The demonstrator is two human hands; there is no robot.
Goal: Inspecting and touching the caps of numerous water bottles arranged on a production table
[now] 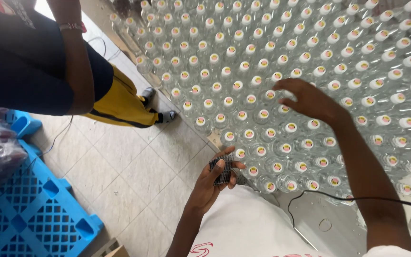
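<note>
A small dark wad of mesh-like material (222, 170), black with a fine grid texture and roughly oblong, stands on end, pinched at the near edge of a crowd of clear plastic bottles with white caps bearing red-and-yellow round marks (291, 62). The bottles stand upright, packed cap beside cap in slanting rows over a shiny metal surface, filling the upper right of the view.

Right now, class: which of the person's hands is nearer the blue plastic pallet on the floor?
Left. The left hand, holding a small dark mesh piece, is over the tiled floor towards the blue pallet. The right hand hovers over the capped clear bottles, farther away.
</note>
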